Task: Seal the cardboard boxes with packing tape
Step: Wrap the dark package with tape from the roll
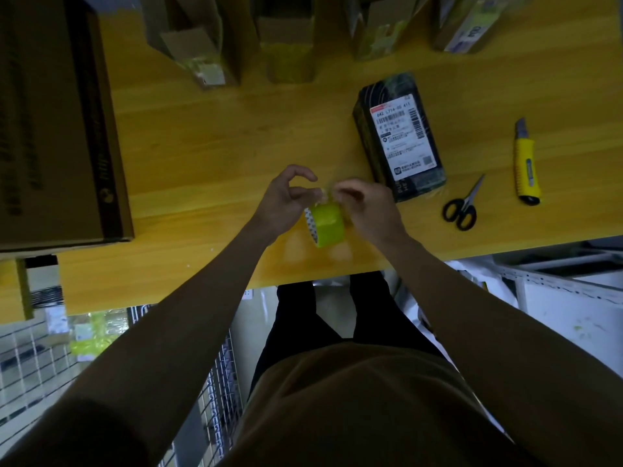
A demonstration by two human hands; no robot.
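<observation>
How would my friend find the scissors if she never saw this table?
Start at the yellow wooden table and go to its right side, near the front edge. Right of the dark parcel with the white label lie the scissors, beside a yellow utility knife. The scissors are the only thing there with two black loop handles and thin silver blades.

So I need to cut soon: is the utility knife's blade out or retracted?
Out: the utility knife lies on the table with grey blade showing past its yellow body.
</observation>
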